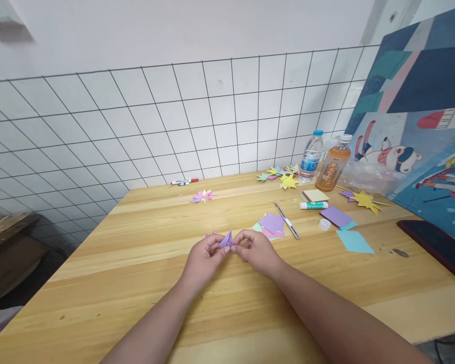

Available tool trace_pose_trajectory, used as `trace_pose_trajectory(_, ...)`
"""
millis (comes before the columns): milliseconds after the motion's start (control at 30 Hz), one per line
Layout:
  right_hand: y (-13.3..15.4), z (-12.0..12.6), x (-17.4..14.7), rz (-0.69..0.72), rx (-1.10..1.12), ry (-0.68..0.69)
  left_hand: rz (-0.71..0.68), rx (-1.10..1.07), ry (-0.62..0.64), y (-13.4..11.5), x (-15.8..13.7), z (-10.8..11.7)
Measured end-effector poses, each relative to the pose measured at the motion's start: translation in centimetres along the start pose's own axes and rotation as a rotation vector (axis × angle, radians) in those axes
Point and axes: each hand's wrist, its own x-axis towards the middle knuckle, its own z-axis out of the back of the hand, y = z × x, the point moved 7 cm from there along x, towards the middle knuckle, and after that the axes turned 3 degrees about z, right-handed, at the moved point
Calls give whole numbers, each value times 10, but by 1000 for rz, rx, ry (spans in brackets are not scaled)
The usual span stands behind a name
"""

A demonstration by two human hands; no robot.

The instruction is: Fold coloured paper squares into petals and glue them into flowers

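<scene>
A small piece of folded purple paper (226, 240) is pinched between my two hands above the wooden table. My left hand (205, 255) is closed on its left side, with the thumb at the lower edge. On its right side the fingers of my right hand (257, 251) close on it, thumb and fingertips together. A bit of pink paper (210, 234) shows just behind my left fingers, mostly hidden. To the right of my right hand lie loose purple, pink and green paper squares (272, 222), with a utility knife (287, 221) beside them.
On the right are a glue stick (313, 206), its white cap (324, 224), stacked paper squares (337, 217), a blue sheet (355, 241) and a phone (436, 247). Behind stand a water bottle (311, 156) and an orange drink bottle (333, 164). Markers (184, 181) and paper leaf shapes (202, 196) lie farther back.
</scene>
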Motion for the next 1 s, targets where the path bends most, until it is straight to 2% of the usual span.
trace_pose_trajectory(267, 5, 1, 0, 56, 108, -29, 17, 1, 6, -1, -1, 0)
trace_pose_trajectory(433, 1, -2, -1, -38, 222, 25, 30, 16, 2, -1, -2, 0)
trace_pose_trajectory(667, -2, -5, 0, -5, 112, 25, 44, -20, 7, 1, -1, 0)
trace_pose_trajectory(833, -8, -7, 1, -97, 287, 61, 43, 46, 43, -1, -3, -4)
trace_pose_trajectory(1000, -7, -10, 1, -71, 211, 65, 58, 13, 54, -2, -3, -4)
